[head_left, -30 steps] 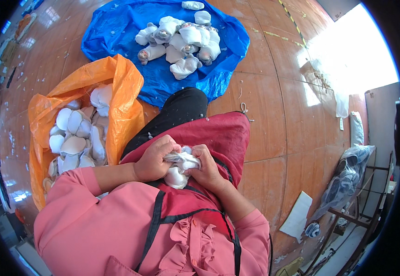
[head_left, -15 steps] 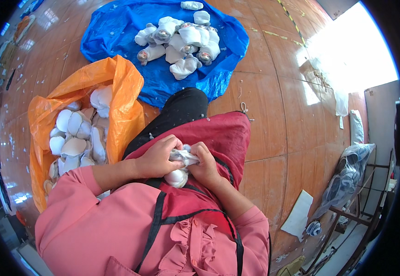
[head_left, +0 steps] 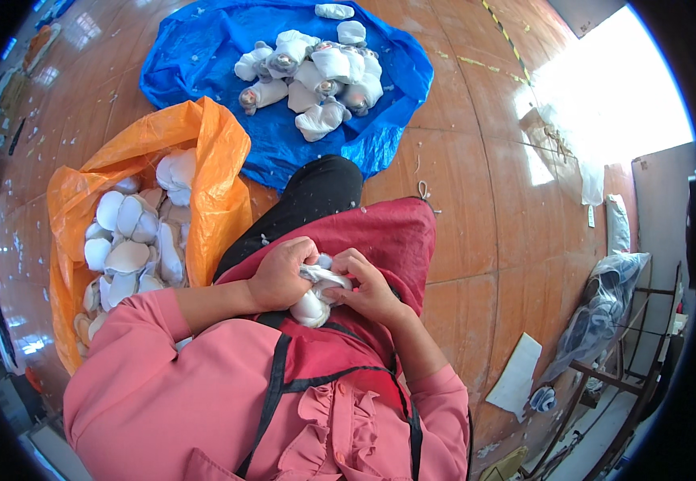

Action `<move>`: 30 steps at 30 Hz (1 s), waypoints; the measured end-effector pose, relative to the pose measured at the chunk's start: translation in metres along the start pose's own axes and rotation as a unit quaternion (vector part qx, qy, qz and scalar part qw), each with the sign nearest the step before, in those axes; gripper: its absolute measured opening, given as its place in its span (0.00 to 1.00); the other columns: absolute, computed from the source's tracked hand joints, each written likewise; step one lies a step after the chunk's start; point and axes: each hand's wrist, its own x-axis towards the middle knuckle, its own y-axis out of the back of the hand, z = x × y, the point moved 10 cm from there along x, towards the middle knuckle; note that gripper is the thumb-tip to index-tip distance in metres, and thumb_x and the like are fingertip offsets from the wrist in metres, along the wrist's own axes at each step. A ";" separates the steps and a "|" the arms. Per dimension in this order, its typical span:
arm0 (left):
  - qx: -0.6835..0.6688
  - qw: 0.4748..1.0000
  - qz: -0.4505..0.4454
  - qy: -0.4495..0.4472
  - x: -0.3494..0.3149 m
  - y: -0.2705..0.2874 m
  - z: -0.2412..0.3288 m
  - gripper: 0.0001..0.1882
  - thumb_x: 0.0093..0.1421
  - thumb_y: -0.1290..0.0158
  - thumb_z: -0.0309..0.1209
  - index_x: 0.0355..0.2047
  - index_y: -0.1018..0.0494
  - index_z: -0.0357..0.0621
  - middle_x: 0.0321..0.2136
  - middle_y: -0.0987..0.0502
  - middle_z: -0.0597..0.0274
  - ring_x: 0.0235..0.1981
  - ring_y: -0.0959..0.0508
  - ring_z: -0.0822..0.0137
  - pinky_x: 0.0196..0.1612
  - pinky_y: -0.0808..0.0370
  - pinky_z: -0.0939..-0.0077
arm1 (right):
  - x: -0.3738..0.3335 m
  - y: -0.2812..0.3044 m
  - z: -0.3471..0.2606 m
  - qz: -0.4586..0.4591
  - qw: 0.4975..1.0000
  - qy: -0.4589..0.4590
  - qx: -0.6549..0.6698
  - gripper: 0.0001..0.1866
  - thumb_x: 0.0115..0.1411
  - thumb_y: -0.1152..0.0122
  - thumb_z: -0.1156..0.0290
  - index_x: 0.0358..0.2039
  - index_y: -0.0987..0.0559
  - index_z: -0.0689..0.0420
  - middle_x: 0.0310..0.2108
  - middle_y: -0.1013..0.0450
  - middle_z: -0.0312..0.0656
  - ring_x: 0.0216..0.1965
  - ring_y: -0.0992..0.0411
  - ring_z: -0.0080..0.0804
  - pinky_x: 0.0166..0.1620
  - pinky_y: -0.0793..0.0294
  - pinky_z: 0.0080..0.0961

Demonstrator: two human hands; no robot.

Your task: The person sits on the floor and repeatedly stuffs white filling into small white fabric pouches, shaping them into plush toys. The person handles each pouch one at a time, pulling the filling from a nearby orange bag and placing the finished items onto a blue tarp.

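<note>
Over my lap, both hands grip one white stuffed cloth piece [head_left: 312,308]; its rounded end hangs below my fingers. My left hand [head_left: 282,275] is closed on its left side. Fingers and thumb of my right hand [head_left: 366,287] pinch the fabric edge on the right. A grey bit shows between the hands, too small to name. Left of me, an open orange sack [head_left: 225,152] holds several white and beige rounded padded pieces [head_left: 127,256]. Ahead, a blue plastic sheet [head_left: 187,68] bears a pile of white stuffed pieces [head_left: 304,76], some with grey ends.
A red apron [head_left: 388,228] covers my lap. On the tiled floor [head_left: 460,200] at right lies a white sheet piece [head_left: 516,375]. Beyond it, a clear plastic bag of dark things [head_left: 600,301] leans by a metal rack [head_left: 624,377].
My right hand has shifted slightly right and its fingers have lifted and spread along the fabric edge. The cloth piece has turned a little between my hands.
</note>
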 end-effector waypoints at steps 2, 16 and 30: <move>0.004 1.000 0.012 -0.005 0.000 0.001 -0.001 0.11 0.45 0.44 0.21 0.26 0.35 0.40 0.26 0.31 0.51 0.28 0.29 0.50 0.30 0.33 0.62 | 0.002 -0.001 0.002 0.011 1.000 -0.001 -0.001 0.18 0.50 0.29 0.76 0.37 0.29 0.60 0.40 0.33 0.41 0.43 0.33 0.33 0.45 0.31 0.27; 0.067 0.963 -0.098 -0.240 -0.039 0.010 0.059 0.19 0.47 0.38 0.28 0.42 0.24 0.44 0.40 0.28 0.53 0.43 0.28 0.51 0.49 0.31 0.59 | -0.029 0.007 0.000 0.077 0.988 0.062 -0.118 0.16 0.47 0.27 0.74 0.37 0.22 0.57 0.42 0.30 0.43 0.44 0.29 0.39 0.47 0.28 0.30; 0.139 0.904 -0.144 -0.379 -0.039 -0.008 0.097 0.12 0.45 0.35 0.29 0.31 0.21 0.53 0.44 0.29 0.59 0.47 0.29 0.53 0.46 0.30 0.59 | -0.004 0.022 -0.050 -0.055 0.994 0.022 -0.089 0.13 0.49 0.35 0.82 0.37 0.24 0.61 0.36 0.27 0.41 0.39 0.27 0.35 0.42 0.27 0.29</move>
